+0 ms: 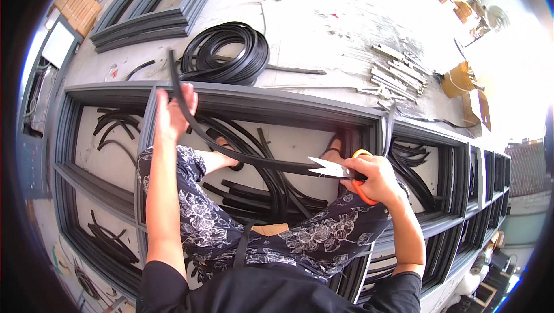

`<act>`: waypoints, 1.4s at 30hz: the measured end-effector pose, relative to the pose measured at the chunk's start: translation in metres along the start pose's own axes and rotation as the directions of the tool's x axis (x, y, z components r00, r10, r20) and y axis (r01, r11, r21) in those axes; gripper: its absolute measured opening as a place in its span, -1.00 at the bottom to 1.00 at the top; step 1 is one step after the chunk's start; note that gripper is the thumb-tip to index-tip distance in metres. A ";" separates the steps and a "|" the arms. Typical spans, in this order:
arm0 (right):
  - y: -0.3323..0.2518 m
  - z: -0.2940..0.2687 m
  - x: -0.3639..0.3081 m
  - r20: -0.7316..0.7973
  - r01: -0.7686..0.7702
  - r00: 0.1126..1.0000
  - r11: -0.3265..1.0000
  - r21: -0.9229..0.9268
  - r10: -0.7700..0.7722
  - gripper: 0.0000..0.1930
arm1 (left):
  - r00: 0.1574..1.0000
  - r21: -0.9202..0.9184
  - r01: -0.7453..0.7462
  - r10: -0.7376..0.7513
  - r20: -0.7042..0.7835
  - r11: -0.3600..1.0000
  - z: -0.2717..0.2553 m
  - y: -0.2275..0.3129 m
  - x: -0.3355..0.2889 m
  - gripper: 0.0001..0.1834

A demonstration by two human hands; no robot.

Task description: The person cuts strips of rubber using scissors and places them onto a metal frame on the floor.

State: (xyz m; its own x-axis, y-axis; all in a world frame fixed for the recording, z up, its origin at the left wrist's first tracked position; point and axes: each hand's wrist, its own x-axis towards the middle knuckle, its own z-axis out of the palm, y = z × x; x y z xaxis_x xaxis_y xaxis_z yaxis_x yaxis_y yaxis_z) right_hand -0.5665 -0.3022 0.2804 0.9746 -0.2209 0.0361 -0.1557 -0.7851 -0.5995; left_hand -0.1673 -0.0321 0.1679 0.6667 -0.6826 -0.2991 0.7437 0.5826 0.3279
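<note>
A long black rubber strip (259,164) curves between my two hands, above the grey frame. My left hand (173,118) is raised with its fingers stretched out, and the strip runs across it between thumb and fingers. The strip's far end sticks up past the fingertips. My right hand (375,179) is closed around orange-handled scissors (329,167), whose blades are apart and point left at the strip. At the right hand the strip meets the palm, and the fingers partly hide it. A dark strip piece (390,125) rises behind that hand.
Grey window frames (271,98) lie around my legs, with cut black strips (254,197) inside their openings. Beyond are a coil of black strip (225,53), another frame (141,33), scattered pale bars (398,73) and a yellow bucket (457,80). Cardboard boxes (78,4) stand far left.
</note>
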 end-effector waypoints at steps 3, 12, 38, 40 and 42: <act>0.009 0.004 0.003 0.021 -0.038 0.999 0.996 -0.086 0.040 -0.66 | 0.983 0.332 0.169 -0.136 -0.119 0.928 -0.018 0.000 0.012 -0.69; 0.097 0.017 0.047 0.069 -0.126 0.988 0.979 -0.161 0.138 -0.62 | 0.747 0.399 0.284 0.060 -0.662 0.872 -0.085 0.030 0.044 -0.84; 0.253 -0.001 0.023 -0.052 -0.560 0.826 0.803 -0.204 0.562 -0.51 | 0.713 0.355 0.111 0.175 -0.679 0.928 -0.127 0.024 0.130 -0.71; 0.260 0.002 0.015 -0.087 -0.562 0.827 0.805 -0.192 0.556 -0.52 | 0.709 0.367 0.107 0.188 -0.680 0.924 -0.131 0.020 0.135 -0.73; 0.256 -0.002 0.011 -0.100 -0.563 0.826 0.797 -0.218 0.555 -0.56 | 0.671 0.365 0.124 0.193 -0.716 0.923 -0.138 0.021 0.143 -0.77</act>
State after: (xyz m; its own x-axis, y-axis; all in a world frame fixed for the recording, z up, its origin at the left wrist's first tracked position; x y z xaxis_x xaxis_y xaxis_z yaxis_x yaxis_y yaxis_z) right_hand -0.5961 -0.5070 0.1285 0.7021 -0.6764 -0.2227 -0.7077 -0.6277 -0.3243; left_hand -0.0497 -0.0562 0.0085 0.6263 -0.0301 -0.7790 0.7509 0.2918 0.5924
